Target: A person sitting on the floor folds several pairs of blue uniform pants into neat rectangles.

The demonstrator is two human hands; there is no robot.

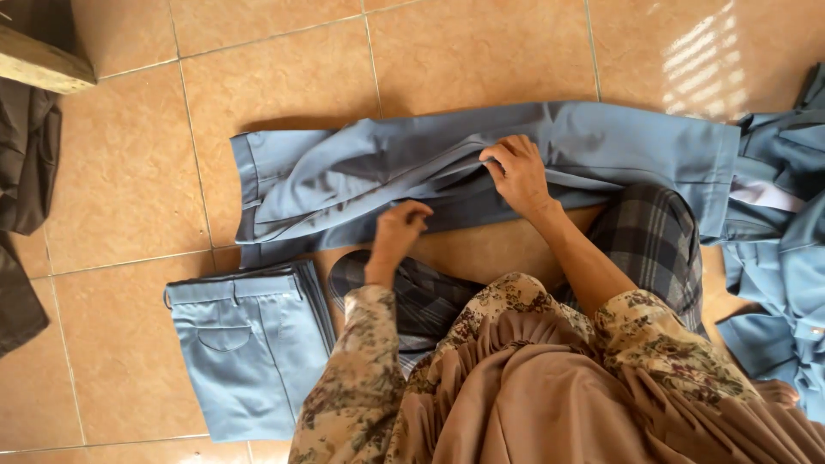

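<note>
Nearest the camera, the person's tan pleated garment fills the lower middle of the view, with floral-patterned sleeves on both arms. Dark plaid cloth shows beyond it on both sides of the lap.

At the lower left, a folded pair of light-blue trousers lies flat on the tiled floor, back pocket facing up, waistband toward the top. It sits just beside the left sleeve and is not touched by either hand.

The left hand is at the near edge of the spread blue trousers. Its fingers are curled inward, pinching the lower edge of the fabric.

The right hand rests on the middle of the same garment, palm down. Its fingers are bent and pressed together on a crease, gripping a fold of the cloth.

The spread blue trousers lie lengthwise across the floor in front of the person, waistband to the left, legs running to the right. The fabric is wrinkled around the hands.

At the right edge, a heap of more blue clothing touches the leg end of the spread trousers.

At the far left, dark brown cloth lies on the tiles below a wooden edge in the upper-left corner. Striped sunlight falls on the tiles at the upper right.
</note>
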